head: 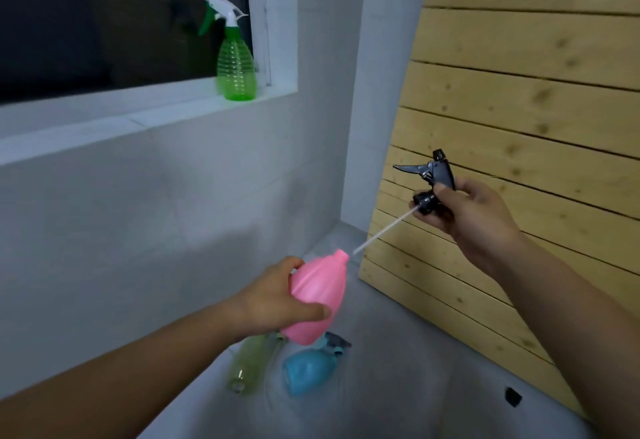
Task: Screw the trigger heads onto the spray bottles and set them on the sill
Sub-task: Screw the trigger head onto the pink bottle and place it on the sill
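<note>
Bottles number four: one green bottle (236,67) with its head on the sill (145,116) at eleven o'clock, two lying low at six, one pink bottle (317,300) clasped in the left hand (277,303). Right hand (474,216), at three o'clock, pinches one black trigger head (431,178), tube tip just beside the pink neck.

Window: we see dark glass (86,22) in a white frame (273,22).
Walls: we face pale grey tiles (138,213).
Right side: we note a slatted pine panel (519,109) leaning at the corner.
Floor: we look down on pale grey surface (398,386).
Light: dim, cool.
</note>
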Tool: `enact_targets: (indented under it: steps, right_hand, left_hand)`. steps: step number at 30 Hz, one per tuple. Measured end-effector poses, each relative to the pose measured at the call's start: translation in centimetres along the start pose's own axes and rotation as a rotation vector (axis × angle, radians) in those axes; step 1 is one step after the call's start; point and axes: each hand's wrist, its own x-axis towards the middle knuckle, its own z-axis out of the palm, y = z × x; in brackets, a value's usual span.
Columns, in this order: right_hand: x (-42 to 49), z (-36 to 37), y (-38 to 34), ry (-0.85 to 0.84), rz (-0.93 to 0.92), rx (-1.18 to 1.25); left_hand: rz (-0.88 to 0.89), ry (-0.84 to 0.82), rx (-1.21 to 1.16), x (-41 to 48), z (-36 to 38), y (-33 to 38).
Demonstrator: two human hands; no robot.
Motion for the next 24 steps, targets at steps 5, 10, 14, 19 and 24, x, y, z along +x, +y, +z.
enact_targets:
  steps: [5,10,14,19,24]
  right_hand:
    - [-1.0,0.5,1.1,-0.014,0.027,-0.005]
    - [-0.8,1.0,1.8,-0.025,0.023,0.000]
    - [-0.6,0.9,1.4,0.031,-0.047,-0.034]
    - [-0.2,-0.2,1.1,0.096,-0.068,-0.069]
    - [-0.8,0.7,2.5,-0.007,0.020,-0.067]
  left_hand:
    - [0.058,-0.014,0.017,0.2,0.6,0.0]
    - [0.097,-0.039,0.028,0.6,1.2,0.1]
    - [0.095,-0.059,0.001,0.9,1.3,0.1]
    - [0.078,-0.058,-0.019,1.1,1.1,-0.1]
    - [0.073,-0.097,-0.062,1.2,1.3,0.4]
